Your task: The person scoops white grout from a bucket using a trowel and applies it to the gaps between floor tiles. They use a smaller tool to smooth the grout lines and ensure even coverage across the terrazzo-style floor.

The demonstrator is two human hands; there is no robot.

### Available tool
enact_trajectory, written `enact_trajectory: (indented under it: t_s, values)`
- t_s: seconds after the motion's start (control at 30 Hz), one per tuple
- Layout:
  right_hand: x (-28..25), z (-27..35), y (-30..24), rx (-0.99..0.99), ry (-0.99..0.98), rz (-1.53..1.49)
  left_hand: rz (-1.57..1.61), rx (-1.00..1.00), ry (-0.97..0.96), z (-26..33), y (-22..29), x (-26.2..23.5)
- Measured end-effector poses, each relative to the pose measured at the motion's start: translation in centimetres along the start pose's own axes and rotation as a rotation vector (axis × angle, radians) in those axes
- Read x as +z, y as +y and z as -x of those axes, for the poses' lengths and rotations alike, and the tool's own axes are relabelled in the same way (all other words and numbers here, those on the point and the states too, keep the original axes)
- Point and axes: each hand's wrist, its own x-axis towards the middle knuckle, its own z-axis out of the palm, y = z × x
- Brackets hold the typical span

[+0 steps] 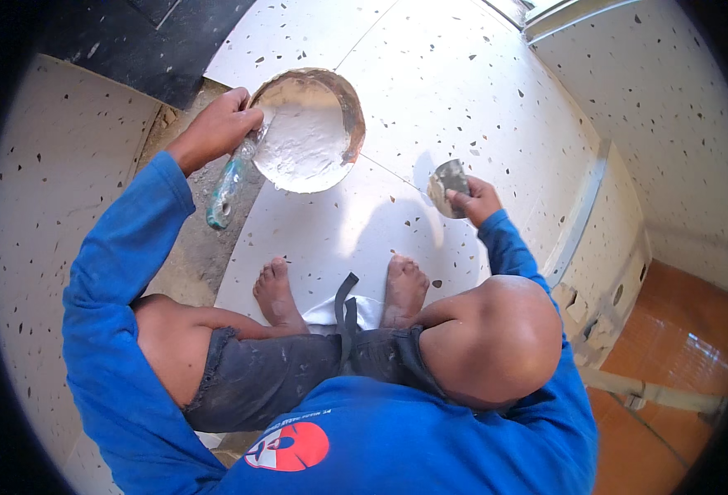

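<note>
My left hand (pixel 222 130) is closed at the left rim of a round, shallow-looking bucket (pixel 354 107) with a crusted brown inner wall. White paste (pixel 306 148) fills its bottom. Beside that hand, a putty knife with a smeared teal handle (pixel 227 191) leans out over the rim, its upper end close under my fingers; whether they also pinch it is unclear. On the right, my right hand (pixel 478 200) grips a small flat scraper blade (pixel 448 188), thumb on its face. Pale residue coats part of the blade, which is held apart from the bucket.
I squat barefoot on white speckled terrazzo slabs (pixel 430 82) with thin joints. Rough bare ground (pixel 207 264) shows along the left gap. Dark panels (pixel 133 49) lie at the far left. Speckled wall panels (pixel 645 107) rise at right, above orange tiles (pixel 669 330) and a pale pipe (pixel 653 388).
</note>
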Motion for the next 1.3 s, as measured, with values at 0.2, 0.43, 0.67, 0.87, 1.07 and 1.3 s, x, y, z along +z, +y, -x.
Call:
enact_trajectory:
  t_s: [0.2,0.43,0.67,0.87,1.07,1.3]
  values:
    - [5.7,-0.7,2.7,-0.45,0.242,0.99,0.058,-0.008,-0.021,0.5,1.2,0.2]
    - [9.0,1.7,4.7,-0.63,0.123,0.959,0.064,-0.052,-0.006,1.2,0.3,-0.5]
    - [8.6,-1.0,4.7,-0.479,0.229,0.945,0.067,-0.064,-0.073,0.6,1.0,-0.6]
    - [9.3,-1.9,1.2,-0.521,0.21,0.931,0.098,-0.005,0.073,0.5,-1.2,-1.4]
    - [11.9,-1.4,5.3,-0.7,0.141,0.92,0.14,0.007,0.089,0.6,-1.5,-1.8]
    - [9.9,-2.1,3.2,-0.474,0.177,0.95,0.157,0.022,0.096,0.9,-1.6,-1.9]
